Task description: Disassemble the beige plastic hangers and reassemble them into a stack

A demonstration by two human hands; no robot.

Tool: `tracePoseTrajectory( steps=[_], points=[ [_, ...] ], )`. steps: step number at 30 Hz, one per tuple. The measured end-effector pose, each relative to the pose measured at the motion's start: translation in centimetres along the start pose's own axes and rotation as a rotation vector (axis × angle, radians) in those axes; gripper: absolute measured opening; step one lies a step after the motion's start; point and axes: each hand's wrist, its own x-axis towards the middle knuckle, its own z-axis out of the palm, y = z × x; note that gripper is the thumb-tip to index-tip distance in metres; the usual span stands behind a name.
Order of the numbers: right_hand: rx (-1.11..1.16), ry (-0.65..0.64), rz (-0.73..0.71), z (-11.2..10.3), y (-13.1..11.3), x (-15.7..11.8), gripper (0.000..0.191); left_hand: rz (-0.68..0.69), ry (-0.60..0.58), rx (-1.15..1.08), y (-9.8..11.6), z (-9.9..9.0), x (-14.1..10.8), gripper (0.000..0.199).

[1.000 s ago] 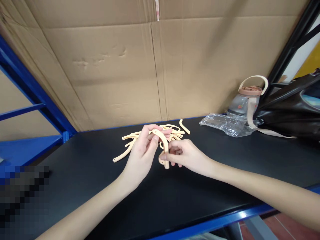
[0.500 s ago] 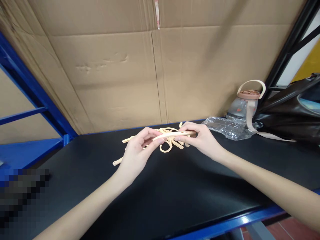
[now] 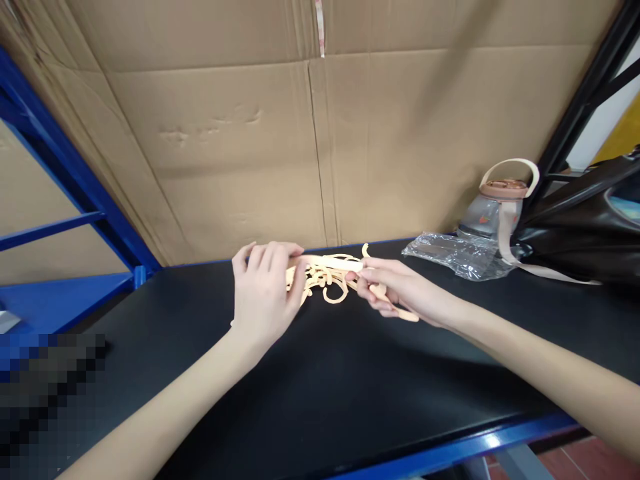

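Note:
A long cream piece point(image 3: 333, 263) spans between both hands above the black tabletop. My left hand point(image 3: 267, 287) is closed round its left end, back of the hand up. The fingers of my right hand point(image 3: 387, 287) pinch its right end. Another slim cream piece point(image 3: 407, 315) sticks out below my right palm, its upper part hidden by the fingers. Behind and under the hands lies a loose pile of cream pieces, one of them a curved hook point(image 3: 336, 295). My left hand covers part of the pile.
Crumpled clear plastic point(image 3: 455, 255) lies at the back right, beside a clear bottle point(image 3: 493, 213) with a strap. A black bag point(image 3: 575, 213) is farther right. Cardboard point(image 3: 215, 147) stands behind the black table point(image 3: 320, 400). A blue frame point(image 3: 110, 233) rises at left.
My left hand has turned back up, and my right hand has rotated, its fingers now curled lower. The slim piece below my right palm has come into view. The camera view shifted slightly.

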Motion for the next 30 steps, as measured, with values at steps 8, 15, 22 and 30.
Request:
tracePoseTrajectory(
  steps=[8,15,22,30],
  points=[
    [0.065,-0.157,0.15,1.1,0.8,-0.5,0.029,0.58,-0.21,0.491,1.2,-0.4,-0.7,0.025],
    [-0.202,-0.035,0.11,0.8,1.1,-0.3,0.035,0.542,-0.172,0.493,2.1,0.5,-1.4,0.025],
    [-0.349,0.151,-0.047,2.0,2.3,0.0,0.029,0.503,-0.122,0.495,2.1,0.9,-1.6,0.024],
    [-0.568,0.251,-0.242,2.6,2.8,0.2,0.029,0.323,-0.26,0.44,2.6,1.2,-1.7,0.028]
  ],
)
